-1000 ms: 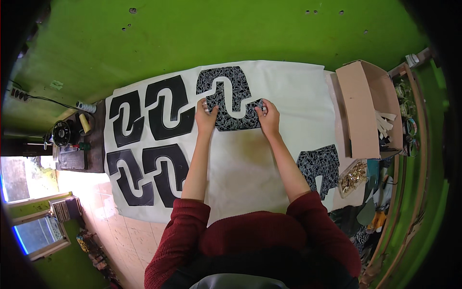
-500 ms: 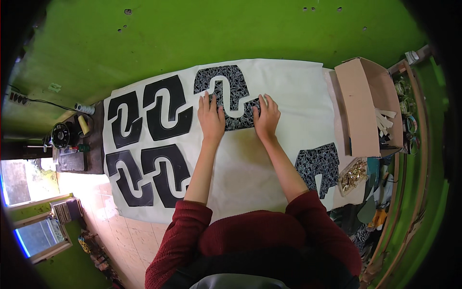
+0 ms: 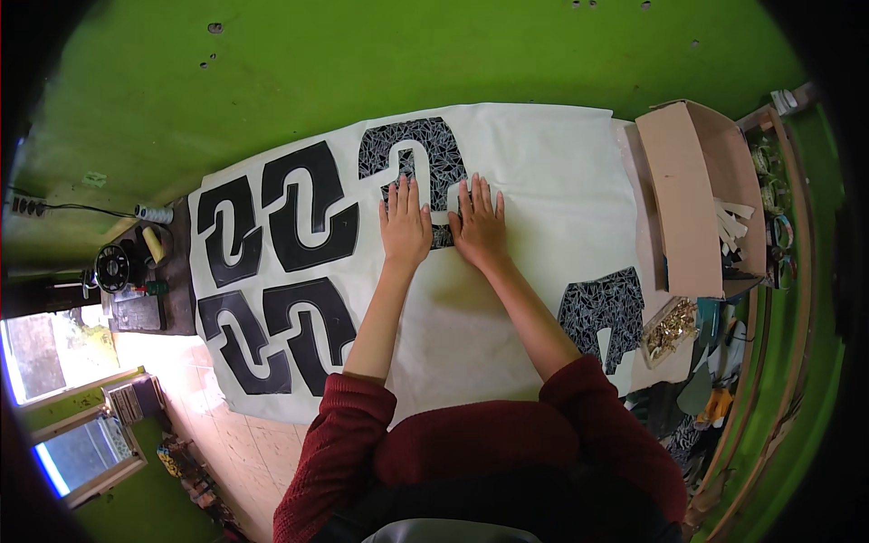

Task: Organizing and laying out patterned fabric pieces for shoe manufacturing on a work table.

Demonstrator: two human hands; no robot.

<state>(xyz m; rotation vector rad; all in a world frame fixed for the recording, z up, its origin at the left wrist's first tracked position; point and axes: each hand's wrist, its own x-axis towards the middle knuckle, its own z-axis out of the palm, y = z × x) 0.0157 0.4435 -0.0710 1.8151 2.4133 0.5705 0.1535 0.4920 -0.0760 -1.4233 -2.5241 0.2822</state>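
Observation:
Both my hands lie flat, palms down, on a black-and-white patterned cut piece (image 3: 442, 237), a curved U shape mostly covered by them. My left hand (image 3: 405, 226) rests on its left part with fingers stretched away from me. Beside it, my right hand (image 3: 478, 223) presses on the right part, fingers slightly spread. Just beyond the fingertips, a matching arch-shaped patterned piece (image 3: 425, 133) interlocks with the lower one, a pale gap running between them. Both pieces lie on a white sheet (image 3: 543, 181) over the table.
Several black curved pieces (image 3: 312, 235) lie paired at the left. Another patterned piece (image 3: 602, 312) is at the near right, beside a tray of small gold-coloured bits (image 3: 670, 328). A cardboard box (image 3: 674, 199) stands at the right; a sewing machine (image 3: 113, 267) is far left, and a green wall (image 3: 407, 54) rises behind.
My hands have moved closer together and settled flat over the lower patterned piece; the right hand came inward from its right edge. The view has shifted slightly.

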